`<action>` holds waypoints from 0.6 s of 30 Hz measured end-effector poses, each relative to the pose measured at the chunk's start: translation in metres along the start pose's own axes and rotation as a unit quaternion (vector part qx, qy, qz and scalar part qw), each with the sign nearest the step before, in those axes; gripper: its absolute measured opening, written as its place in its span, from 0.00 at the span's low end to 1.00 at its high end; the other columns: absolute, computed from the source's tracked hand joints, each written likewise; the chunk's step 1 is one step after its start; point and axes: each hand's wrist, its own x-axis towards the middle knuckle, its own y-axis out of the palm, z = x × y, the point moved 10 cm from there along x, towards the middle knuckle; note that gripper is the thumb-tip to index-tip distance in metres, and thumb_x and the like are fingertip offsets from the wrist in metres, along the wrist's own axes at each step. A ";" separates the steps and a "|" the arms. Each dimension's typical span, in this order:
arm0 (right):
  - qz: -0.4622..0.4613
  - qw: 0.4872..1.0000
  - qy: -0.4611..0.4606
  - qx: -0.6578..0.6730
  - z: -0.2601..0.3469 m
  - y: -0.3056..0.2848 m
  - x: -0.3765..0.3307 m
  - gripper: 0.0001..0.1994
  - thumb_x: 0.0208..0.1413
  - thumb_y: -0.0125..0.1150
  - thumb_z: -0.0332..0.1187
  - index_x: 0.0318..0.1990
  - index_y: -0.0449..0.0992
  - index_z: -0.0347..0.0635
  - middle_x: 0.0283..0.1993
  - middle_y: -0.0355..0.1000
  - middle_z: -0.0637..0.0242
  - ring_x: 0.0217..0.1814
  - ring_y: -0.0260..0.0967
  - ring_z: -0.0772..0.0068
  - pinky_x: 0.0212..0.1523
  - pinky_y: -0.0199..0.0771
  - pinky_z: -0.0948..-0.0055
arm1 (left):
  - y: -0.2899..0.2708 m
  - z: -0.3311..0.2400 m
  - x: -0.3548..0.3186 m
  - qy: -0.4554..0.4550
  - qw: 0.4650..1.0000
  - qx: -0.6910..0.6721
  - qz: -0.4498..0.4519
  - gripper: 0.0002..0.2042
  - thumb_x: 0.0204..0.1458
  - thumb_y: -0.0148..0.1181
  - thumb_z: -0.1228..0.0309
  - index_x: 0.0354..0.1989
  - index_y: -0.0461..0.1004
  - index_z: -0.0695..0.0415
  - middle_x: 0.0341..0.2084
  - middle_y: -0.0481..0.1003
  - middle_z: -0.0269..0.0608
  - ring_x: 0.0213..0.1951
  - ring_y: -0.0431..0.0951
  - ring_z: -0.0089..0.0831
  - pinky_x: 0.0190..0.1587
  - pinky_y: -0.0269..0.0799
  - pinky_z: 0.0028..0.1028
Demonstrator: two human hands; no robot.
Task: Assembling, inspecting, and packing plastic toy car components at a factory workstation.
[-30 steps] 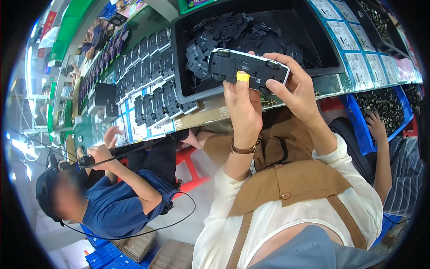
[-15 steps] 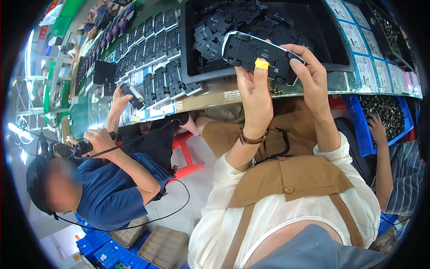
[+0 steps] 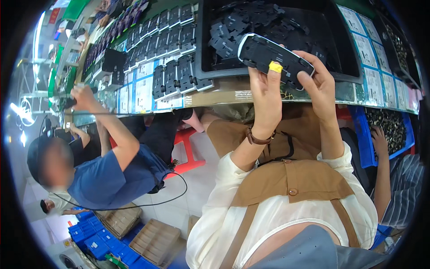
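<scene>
A toy car point(image 3: 264, 50) is held bottom up over the near edge of the black bin, its black base plate facing me and a white body edge around it. My left hand point(image 3: 267, 94) grips its lower side, the thumb wrapped in yellow tape and pressed on the base. My right hand point(image 3: 321, 87) holds the right end between thumb and fingers. Behind the car, the black bin point(image 3: 205, 67) holds a heap of loose black base plates point(image 3: 228, 28). Left of the bin, similar toy cars point(image 3: 172, 77) lie in rows on the table.
A co-worker in blue point(image 3: 101, 179) sits at the left, an arm over the table edge. At the right, another person's hand point(image 3: 380, 142) reaches into a blue crate point(image 3: 360, 130) of small dark parts. Labelled sheets point(image 3: 372, 85) cover the right tabletop. A red stool point(image 3: 190, 148) stands below.
The view has shifted, so the bin and car appear further right and lower. My grip on the toy car looks unchanged. The co-worker's grey-and-black piece is no longer visible by the rows.
</scene>
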 end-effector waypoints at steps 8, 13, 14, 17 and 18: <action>-0.011 1.000 -0.011 0.025 -0.003 0.004 -0.002 0.20 0.48 0.58 0.20 0.51 0.65 0.33 0.43 0.68 0.66 0.41 0.65 0.83 0.39 0.68 0.85 | 0.004 -0.013 -0.004 0.035 0.996 0.085 0.022 0.21 0.58 0.45 0.70 0.57 0.52 0.62 0.53 0.64 0.49 0.51 0.66 0.27 0.52 0.62 0.23; 0.003 0.999 -0.023 0.034 -0.002 0.012 -0.003 0.20 0.48 0.58 0.21 0.51 0.65 0.33 0.44 0.67 0.66 0.43 0.65 0.81 0.42 0.66 0.83 | -0.002 -0.025 -0.004 0.066 0.990 0.123 0.004 0.22 0.58 0.45 0.70 0.58 0.50 0.64 0.54 0.63 0.51 0.54 0.63 0.31 0.57 0.56 0.27; 0.009 0.999 -0.038 0.015 0.002 0.014 -0.005 0.20 0.48 0.58 0.20 0.51 0.65 0.32 0.45 0.67 0.65 0.44 0.64 0.81 0.44 0.66 0.83 | -0.008 -0.030 -0.002 0.051 0.994 0.097 -0.027 0.20 0.57 0.45 0.70 0.57 0.52 0.64 0.53 0.63 0.51 0.53 0.65 0.33 0.55 0.60 0.28; 0.021 0.998 -0.058 -0.016 0.003 0.019 -0.009 0.21 0.47 0.57 0.19 0.51 0.65 0.32 0.47 0.66 0.65 0.46 0.63 0.79 0.48 0.63 0.81 | -0.024 -0.054 0.012 0.084 0.991 0.088 -0.052 0.15 0.57 0.46 0.71 0.50 0.59 0.65 0.42 0.71 0.47 0.43 0.74 0.33 0.45 0.71 0.27; 0.015 0.997 -0.066 -0.023 0.004 0.018 -0.009 0.21 0.46 0.58 0.19 0.51 0.65 0.32 0.47 0.66 0.65 0.46 0.64 0.79 0.48 0.63 0.81 | -0.024 -0.055 0.012 0.084 0.991 0.087 -0.053 0.15 0.57 0.46 0.71 0.50 0.59 0.65 0.42 0.71 0.47 0.43 0.74 0.33 0.45 0.71 0.27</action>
